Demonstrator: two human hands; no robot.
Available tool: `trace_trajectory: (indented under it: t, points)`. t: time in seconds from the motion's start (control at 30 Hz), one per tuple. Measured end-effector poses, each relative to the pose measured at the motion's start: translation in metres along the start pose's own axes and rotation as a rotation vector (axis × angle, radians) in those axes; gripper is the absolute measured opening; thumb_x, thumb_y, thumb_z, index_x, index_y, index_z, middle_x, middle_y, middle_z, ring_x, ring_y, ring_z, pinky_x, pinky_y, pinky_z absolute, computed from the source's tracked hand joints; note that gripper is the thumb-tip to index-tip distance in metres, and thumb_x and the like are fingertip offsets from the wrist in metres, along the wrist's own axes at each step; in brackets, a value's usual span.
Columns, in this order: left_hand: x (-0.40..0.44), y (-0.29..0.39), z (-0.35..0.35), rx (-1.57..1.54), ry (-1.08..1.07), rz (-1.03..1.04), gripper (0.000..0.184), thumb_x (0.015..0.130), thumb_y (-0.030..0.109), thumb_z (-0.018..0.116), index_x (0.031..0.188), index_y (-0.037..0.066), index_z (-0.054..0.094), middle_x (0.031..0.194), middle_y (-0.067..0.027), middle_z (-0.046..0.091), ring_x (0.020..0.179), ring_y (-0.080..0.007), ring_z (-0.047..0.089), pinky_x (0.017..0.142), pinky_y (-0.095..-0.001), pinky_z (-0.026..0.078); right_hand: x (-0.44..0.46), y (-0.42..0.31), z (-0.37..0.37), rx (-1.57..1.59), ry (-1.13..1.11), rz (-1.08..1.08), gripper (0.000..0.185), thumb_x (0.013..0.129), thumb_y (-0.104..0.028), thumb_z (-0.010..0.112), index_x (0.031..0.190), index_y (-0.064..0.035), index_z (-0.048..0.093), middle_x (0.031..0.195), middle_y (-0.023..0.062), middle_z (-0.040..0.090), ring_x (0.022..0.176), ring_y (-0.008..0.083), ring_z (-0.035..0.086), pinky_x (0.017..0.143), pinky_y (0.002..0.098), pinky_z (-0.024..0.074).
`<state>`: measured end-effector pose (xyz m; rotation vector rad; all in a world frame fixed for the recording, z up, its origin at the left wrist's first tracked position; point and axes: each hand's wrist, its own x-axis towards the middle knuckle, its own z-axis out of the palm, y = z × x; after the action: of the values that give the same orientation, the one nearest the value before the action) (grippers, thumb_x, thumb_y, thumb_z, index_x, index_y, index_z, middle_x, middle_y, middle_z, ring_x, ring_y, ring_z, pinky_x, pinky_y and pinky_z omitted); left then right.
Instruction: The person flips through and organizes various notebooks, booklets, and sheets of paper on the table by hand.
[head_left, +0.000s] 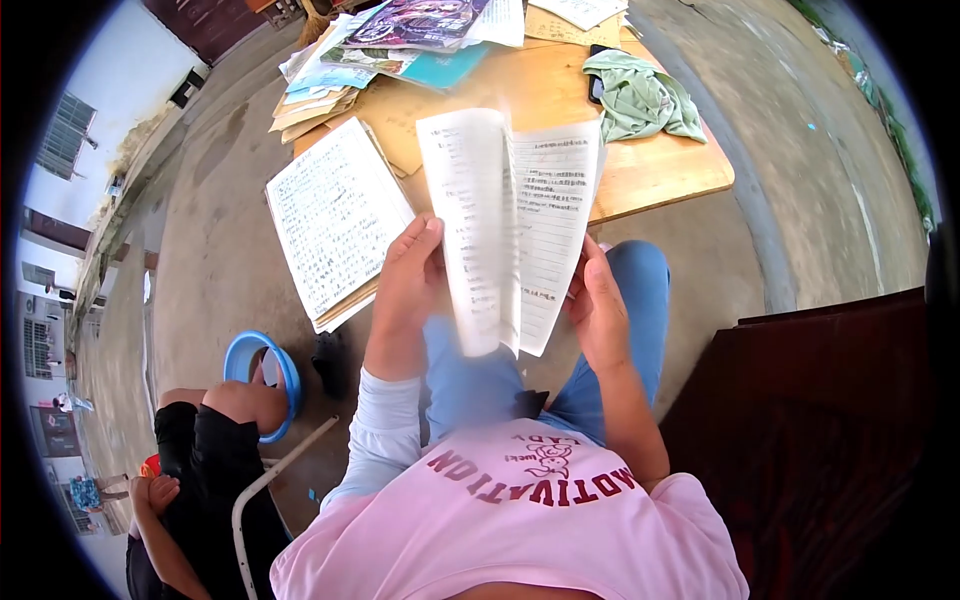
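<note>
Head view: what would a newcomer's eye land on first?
Probably the open notebook, held mid-picture between the left hand and right hand. Next, the lettered pink shirt at bottom centre. After that, perhaps the bright blue basin at lower left and the crumpled green cloth on the wooden table, upper right.

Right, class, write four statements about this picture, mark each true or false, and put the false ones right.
1. The left hand and right hand both hold the open notebook. True.
2. The green cloth lies on the ground. False: the cloth lies on the table.
3. The basin at the picture's left is blue. True.
4. The reader's shirt is plain black. False: the shirt is pink with dark red lettering.
</note>
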<state>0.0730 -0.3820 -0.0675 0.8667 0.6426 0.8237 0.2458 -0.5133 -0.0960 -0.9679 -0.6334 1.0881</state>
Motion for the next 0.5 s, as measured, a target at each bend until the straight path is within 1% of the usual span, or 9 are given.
trace_trajectory:
  t: [0.1, 0.23, 0.3, 0.4, 0.5]
  points:
    - [-0.005, 0.008, 0.007, 0.022, 0.032, 0.01, 0.031, 0.1, 0.02, 0.041, 0.113, -0.003, 0.057, 0.104, -0.0086, 0.066, 0.094, -0.0136, 0.062, 0.087, -0.0275, 0.047, -0.001, -0.001, -0.007, -0.059, 0.025, 0.004, 0.063, 0.101, -0.04, 0.037, 0.148, -0.0017, 0.022, 0.135, 0.0076, 0.048, 0.116, 0.015, 0.051, 0.097, 0.029, 0.0411]
    - [-0.005, 0.012, -0.002, -0.022, -0.016, 0.003, 0.032, 0.1, 0.02, 0.042, 0.115, -0.004, 0.056, 0.108, -0.0103, 0.065, 0.098, -0.0152, 0.062, 0.09, -0.0288, 0.047, -0.002, 0.002, -0.012, -0.101, 0.036, 0.038, 0.056, 0.102, -0.03, 0.038, 0.149, -0.0044, 0.022, 0.133, 0.0057, 0.049, 0.114, 0.0134, 0.052, 0.096, 0.029, 0.0419]
    - [-0.003, 0.009, -0.01, -0.025, -0.006, -0.017, 0.033, 0.1, 0.021, 0.043, 0.116, -0.005, 0.055, 0.109, -0.0111, 0.065, 0.098, -0.0165, 0.063, 0.089, -0.0294, 0.049, -0.003, 0.002, -0.011, -0.142, 0.061, 0.058, 0.052, 0.102, -0.023, 0.038, 0.149, -0.0058, 0.024, 0.132, 0.0046, 0.049, 0.112, 0.0122, 0.052, 0.095, 0.0289, 0.0428]
    - [0.0, 0.007, -0.019, -0.019, -0.002, -0.039, 0.036, 0.1, 0.023, 0.043, 0.119, -0.005, 0.054, 0.111, -0.0125, 0.065, 0.097, -0.0183, 0.064, 0.088, -0.0306, 0.051, -0.005, -0.007, -0.004, -0.051, 0.087, 0.116, 0.051, 0.101, -0.017, 0.039, 0.149, -0.0071, 0.026, 0.131, 0.0039, 0.05, 0.11, 0.0107, 0.052, 0.094, 0.0282, 0.0438]
    - [0.0, 0.008, -0.017, -0.032, -0.026, -0.033, 0.038, 0.1, 0.024, 0.042, 0.122, -0.005, 0.053, 0.112, -0.0137, 0.065, 0.095, -0.0196, 0.065, 0.086, -0.0316, 0.053, -0.005, -0.004, -0.008, -0.098, 0.097, 0.129, 0.051, 0.101, -0.016, 0.038, 0.149, -0.0062, 0.026, 0.13, 0.0043, 0.051, 0.11, 0.0106, 0.053, 0.093, 0.0277, 0.0441]
